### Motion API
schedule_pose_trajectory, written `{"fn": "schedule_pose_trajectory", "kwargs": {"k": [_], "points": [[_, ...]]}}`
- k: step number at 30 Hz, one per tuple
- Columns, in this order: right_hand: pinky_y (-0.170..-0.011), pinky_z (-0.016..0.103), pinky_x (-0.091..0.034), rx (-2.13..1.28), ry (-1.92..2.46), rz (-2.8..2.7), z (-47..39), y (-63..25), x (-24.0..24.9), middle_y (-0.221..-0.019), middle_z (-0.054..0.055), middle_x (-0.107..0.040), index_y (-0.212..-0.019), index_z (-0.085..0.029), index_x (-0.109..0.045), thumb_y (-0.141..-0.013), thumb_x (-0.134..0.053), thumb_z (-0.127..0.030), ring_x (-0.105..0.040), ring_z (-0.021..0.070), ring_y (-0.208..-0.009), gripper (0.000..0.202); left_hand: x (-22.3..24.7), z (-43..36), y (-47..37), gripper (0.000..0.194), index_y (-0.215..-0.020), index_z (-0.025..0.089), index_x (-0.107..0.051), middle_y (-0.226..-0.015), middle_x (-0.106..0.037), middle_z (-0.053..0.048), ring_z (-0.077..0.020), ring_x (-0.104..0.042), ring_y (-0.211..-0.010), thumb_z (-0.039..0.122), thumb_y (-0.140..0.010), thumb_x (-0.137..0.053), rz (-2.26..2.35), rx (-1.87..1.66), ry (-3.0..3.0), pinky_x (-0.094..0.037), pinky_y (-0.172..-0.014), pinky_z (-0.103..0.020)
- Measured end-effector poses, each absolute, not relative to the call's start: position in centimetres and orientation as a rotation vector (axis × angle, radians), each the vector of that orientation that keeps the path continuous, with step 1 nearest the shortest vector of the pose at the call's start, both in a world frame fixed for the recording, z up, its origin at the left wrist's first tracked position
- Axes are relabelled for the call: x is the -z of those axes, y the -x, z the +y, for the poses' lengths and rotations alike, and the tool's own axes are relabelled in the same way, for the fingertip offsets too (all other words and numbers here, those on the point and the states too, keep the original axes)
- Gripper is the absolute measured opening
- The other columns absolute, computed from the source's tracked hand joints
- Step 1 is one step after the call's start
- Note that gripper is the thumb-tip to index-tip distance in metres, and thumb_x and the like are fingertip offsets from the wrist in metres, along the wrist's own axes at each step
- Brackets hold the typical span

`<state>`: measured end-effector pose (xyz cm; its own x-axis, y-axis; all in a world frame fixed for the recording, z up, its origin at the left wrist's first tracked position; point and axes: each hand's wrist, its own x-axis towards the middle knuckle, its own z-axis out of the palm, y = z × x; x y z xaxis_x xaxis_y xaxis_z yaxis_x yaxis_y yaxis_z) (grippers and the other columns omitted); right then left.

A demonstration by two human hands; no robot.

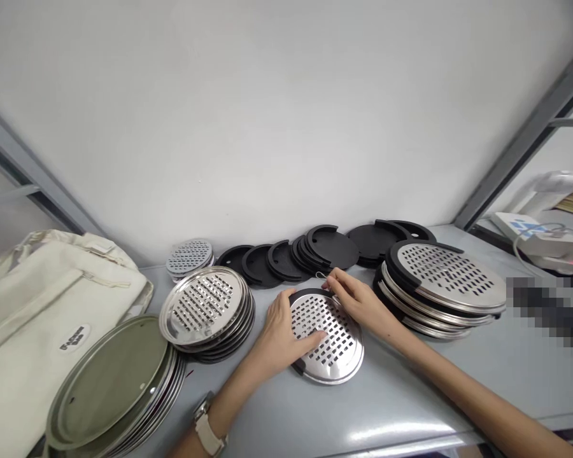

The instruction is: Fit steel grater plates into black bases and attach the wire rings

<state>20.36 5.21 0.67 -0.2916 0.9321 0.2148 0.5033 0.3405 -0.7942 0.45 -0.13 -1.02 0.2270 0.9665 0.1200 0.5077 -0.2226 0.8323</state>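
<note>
A round metal grater plate (332, 337) with rows of slots sits in a black C-shaped rim just above the grey table. My left hand (282, 334) grips its left side, thumb lying across the slotted face and fingers at the upper left edge. At the plate's top edge, my right hand (353, 296) pinches a thin wire-like loop (321, 275) between thumb and fingertips. Whether the loop is fastened to the rim cannot be made out. Just behind both hands lie several black round holders (332, 248), overlapping in a row.
Right of my hands stands a stack of large grater plates (451, 273) in black rims. Leftward are another grater stack (200, 305), small grater discs (190, 257) and olive-green round plates (114, 381). A cream bag (42, 318) lies far left. The white wall (277, 127) closes off the back.
</note>
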Motion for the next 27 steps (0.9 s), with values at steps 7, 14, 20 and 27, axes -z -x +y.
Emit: {"fn": "schedule_pose_trajectory", "kwargs": {"k": [7, 14, 20, 27], "points": [[-0.071, 0.027, -0.046, -0.919, 1.136, -1.745, 4.8, -20.1, -1.4, -0.088, 0.002, -0.062, -0.087, -0.022, -0.052, -0.096, -0.037, -0.045, -0.06, 0.0182, -0.082, 0.029, 1.2, 0.6, -0.8, 0.058, -0.117, 0.021, -0.043, -0.104, -0.059, -0.007, -0.0242, -0.058, -0.101, 0.037, -0.07, -0.075, 1.398, -1.133, -1.603, -0.046, -0.089, -0.04], [-0.075, 0.027, -0.043, -0.758, 1.033, -1.63, 5.2, -20.6, -1.8, -0.083, 0.001, -0.056, -0.086, -0.022, -0.053, -0.097, -0.039, -0.04, -0.056, 0.0157, -0.079, 0.025, -0.3, -0.6, -0.4, 0.042, -0.112, 0.019, -0.046, -0.098, -0.056, -0.005, -0.0168, -0.058, -0.09, 0.022, -0.077, -0.07, 1.321, -1.76, -2.123, -0.05, -0.079, -0.03], [-0.073, 0.026, -0.043, -0.769, 1.024, -1.656, 5.3, -20.4, -1.7, -0.082, 0.001, -0.055, -0.084, -0.021, -0.054, -0.097, -0.041, -0.037, -0.056, 0.0148, -0.077, 0.023, 0.0, -1.2, -0.1, 0.031, -0.115, 0.01, -0.048, -0.086, -0.063, -0.008, -0.0173, -0.058, -0.074, 0.018, -0.086, -0.055, 0.887, -1.445, -3.002, -0.048, -0.066, -0.03], [-0.071, 0.025, -0.044, -0.822, 1.02, -1.677, 5.5, -20.3, -1.4, -0.079, 0.0, -0.055, -0.082, -0.021, -0.053, -0.096, -0.042, -0.038, -0.056, 0.014, -0.073, 0.025, 0.2, -0.8, -0.9, 0.04, -0.122, 0.009, -0.047, -0.116, -0.057, -0.013, -0.0237, -0.053, -0.103, 0.012, -0.082, -0.049, 0.754, -0.471, -3.175, -0.046, -0.087, -0.035]]}}
